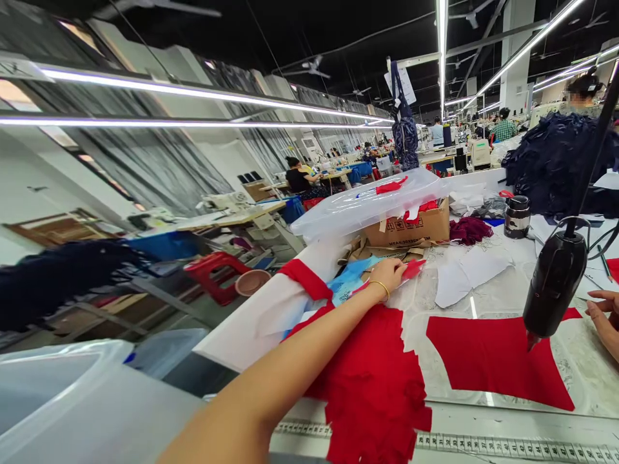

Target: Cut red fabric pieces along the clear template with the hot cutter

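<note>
My left hand (388, 274), with a gold bangle at the wrist, reaches over a pile of red cut fabric (372, 380). Its fingers are closed on a small red fabric piece (414, 268) beside a blue plastic bag (353, 277). At the right edge my right hand (605, 319) is partly in view, fingers apart and nothing in them. Between the hands a single red fabric panel (488, 354) lies flat on the table. A black device (556, 283) with a pointed tip hangs over it.
A cardboard box (416, 229) with red scraps stands behind, under a clear plastic lid (367, 200). A black-lidded jar (517, 217), white paper pieces (471, 274) and a dark fabric heap (556, 161) lie beyond. A measuring tape (512, 446) runs along the front edge. Plastic bins stand at left.
</note>
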A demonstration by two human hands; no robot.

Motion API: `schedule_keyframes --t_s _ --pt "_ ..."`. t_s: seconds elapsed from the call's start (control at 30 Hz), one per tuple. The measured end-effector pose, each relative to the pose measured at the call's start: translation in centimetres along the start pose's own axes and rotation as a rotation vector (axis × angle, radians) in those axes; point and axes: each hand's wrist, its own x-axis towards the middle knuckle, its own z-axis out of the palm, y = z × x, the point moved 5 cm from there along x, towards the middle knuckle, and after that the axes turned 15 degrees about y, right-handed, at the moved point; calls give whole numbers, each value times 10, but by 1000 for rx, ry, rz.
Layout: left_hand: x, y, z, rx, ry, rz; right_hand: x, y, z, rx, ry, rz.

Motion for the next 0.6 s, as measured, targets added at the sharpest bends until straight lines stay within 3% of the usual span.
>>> schedule_keyframes --t_s 0.2,0.43,0.53,0.6 --pt "17 -7 -49 -180 174 -154 2 6 -1 23 46 18" --pt "-3 26 -105 -524 270 -150 3 -10 -28 114 255 42" --pt "-20 53 -123 -694 263 -146 -12 -37 -47 139 374 -94" --pt "-32 73 -133 -809 238 -147 -33 -66 -58 191 435 -306"
